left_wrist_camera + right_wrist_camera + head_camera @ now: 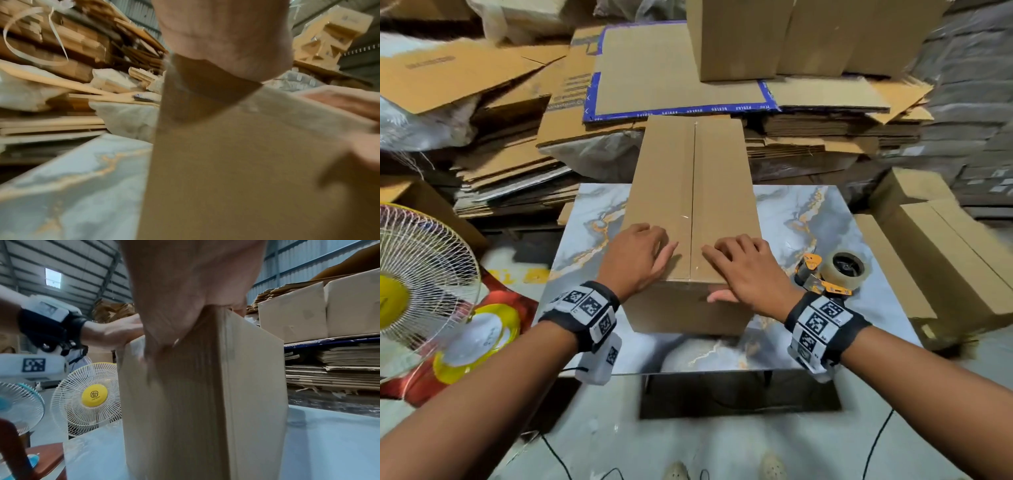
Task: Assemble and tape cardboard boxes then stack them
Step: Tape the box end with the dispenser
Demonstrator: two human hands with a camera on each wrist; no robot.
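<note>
A closed brown cardboard box (688, 178) lies lengthwise on the marble-patterned table (825, 219), its centre seam running away from me with a faint glossy strip along it. My left hand (643, 253) rests flat on the left top flap near the front edge. My right hand (743, 263) lies on the right top flap, its thumb down on the box's near face. The wrist views show the box (236, 162) (205, 402) close under each palm. A tape dispenser (832, 270) with a clear roll lies on the table just right of my right hand.
Finished boxes (808, 34) stand on a flat cardboard pile (825, 137) behind the table. More boxes (945, 253) sit at the right. A white fan (414, 281) with a yellow hub stands at the left. Cables cross the floor below.
</note>
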